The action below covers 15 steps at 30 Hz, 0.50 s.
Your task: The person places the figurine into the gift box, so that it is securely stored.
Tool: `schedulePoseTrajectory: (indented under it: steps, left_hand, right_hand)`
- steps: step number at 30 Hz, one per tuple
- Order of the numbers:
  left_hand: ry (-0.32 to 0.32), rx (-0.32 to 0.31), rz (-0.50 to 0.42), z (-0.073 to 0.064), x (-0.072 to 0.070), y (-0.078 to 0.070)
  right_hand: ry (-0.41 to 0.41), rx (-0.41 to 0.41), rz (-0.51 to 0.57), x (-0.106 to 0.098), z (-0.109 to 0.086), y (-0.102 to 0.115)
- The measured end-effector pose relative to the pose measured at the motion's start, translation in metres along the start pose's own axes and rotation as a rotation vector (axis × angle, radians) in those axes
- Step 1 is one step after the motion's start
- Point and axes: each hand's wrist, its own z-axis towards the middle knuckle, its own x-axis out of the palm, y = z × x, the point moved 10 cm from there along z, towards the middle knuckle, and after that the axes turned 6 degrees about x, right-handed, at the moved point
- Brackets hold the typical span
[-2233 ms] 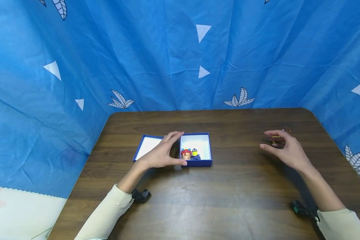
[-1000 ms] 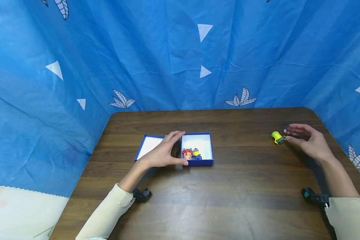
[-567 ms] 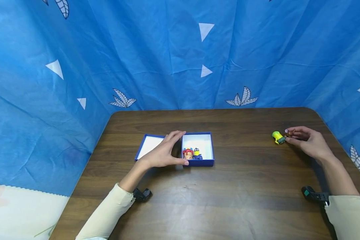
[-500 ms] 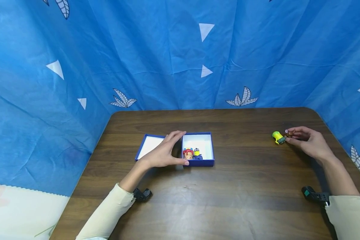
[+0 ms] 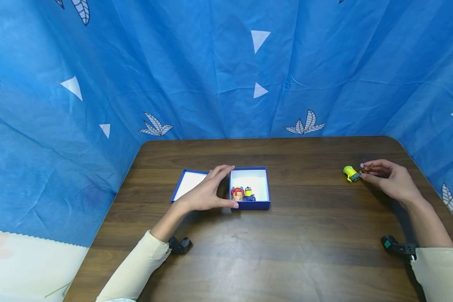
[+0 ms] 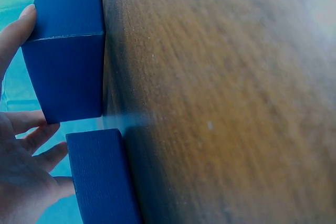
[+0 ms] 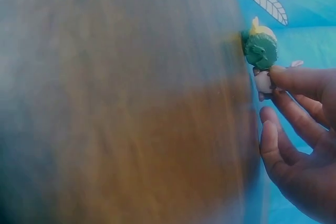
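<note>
My left hand (image 5: 204,193) holds a small blue box (image 5: 251,205) with a white inside, thumb at its front wall and fingers at its far left corner. In the box, a red figurine (image 5: 237,193) and a yellow-and-blue minion figurine (image 5: 248,194) sit along the front wall. At the far right, my right hand (image 5: 392,180) pinches a small brown figurine (image 5: 364,169) between thumb and fingers. The right wrist view gives its pale underside (image 7: 264,81); fingers partly hide it. Just left of it lies a yellow-and-green figurine (image 5: 350,173), very near or touching.
The blue-rimmed lid (image 5: 186,183), white inside up, lies left of the box, partly under my left hand. Both stand on a brown wooden table (image 5: 272,251). A blue patterned curtain (image 5: 211,84) hangs behind and beside the table.
My right hand has moved right, uncovering the yellow-and-green figurine, and its thumb and fingers have come together on the brown figurine. The left hand stays at the box.
</note>
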Motion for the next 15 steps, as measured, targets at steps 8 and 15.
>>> schedulePoseTrajectory:
  steps: [8,15]
  left_hand:
    - [-0.005,0.004,0.004,0.0,0.0,0.0]
    - [-0.005,0.004,-0.004,-0.001,0.0,-0.001]
  right_hand:
    - [-0.027,-0.015,0.021,-0.008,-0.005,0.005]
    - [-0.066,-0.008,0.035,-0.011,-0.008,0.01]
